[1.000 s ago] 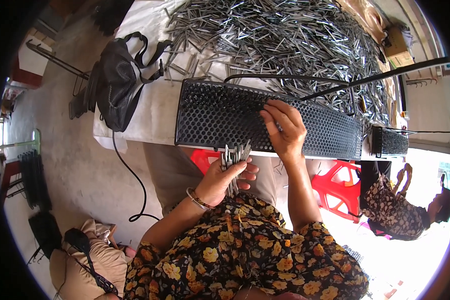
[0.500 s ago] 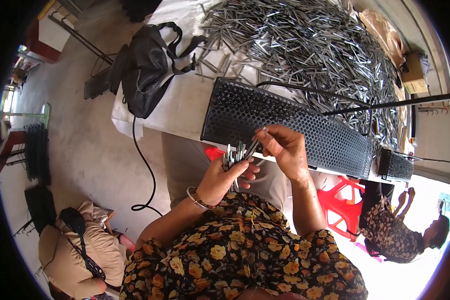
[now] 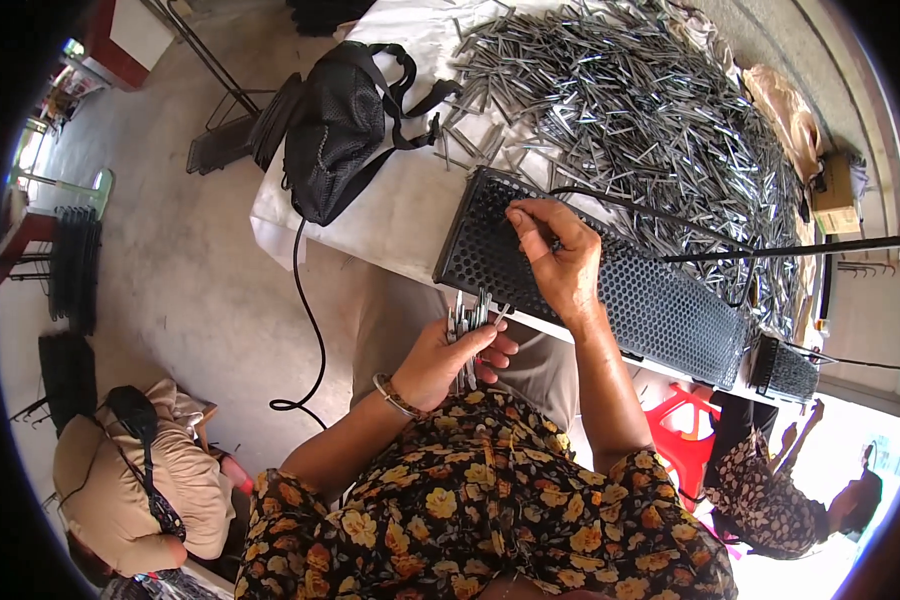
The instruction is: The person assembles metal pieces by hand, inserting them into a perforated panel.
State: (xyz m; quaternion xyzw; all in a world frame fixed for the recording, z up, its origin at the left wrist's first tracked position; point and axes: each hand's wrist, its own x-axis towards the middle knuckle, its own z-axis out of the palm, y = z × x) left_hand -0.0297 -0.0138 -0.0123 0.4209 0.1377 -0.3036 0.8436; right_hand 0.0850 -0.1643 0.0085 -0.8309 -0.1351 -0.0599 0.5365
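My left hand (image 3: 438, 362) is closed round a small bundle of thin metal strips (image 3: 467, 318). Their ends stick up above the fingers, just off the near edge of a long black rack (image 3: 660, 300) full of small round holes. Over the left part of this rack is my right hand (image 3: 562, 262), thumb and fingertips pinched together close to the holes. Whatever the pinch holds, if anything, is too small to make out. Behind the rack lies a big loose pile of the same dark and shiny strips (image 3: 620, 130).
A black mesh bag (image 3: 335, 130) with straps and a cord lies on the white-covered table (image 3: 400, 235). Black rods (image 3: 800, 248) cross above the rack. A smaller black rack (image 3: 785, 370) stands at the right. People sit at lower left and lower right, near a red stool (image 3: 682, 430).
My right hand has moved from the strips in my left hand up over the rack. The left hand keeps its bundle. The whole view has shifted slightly.
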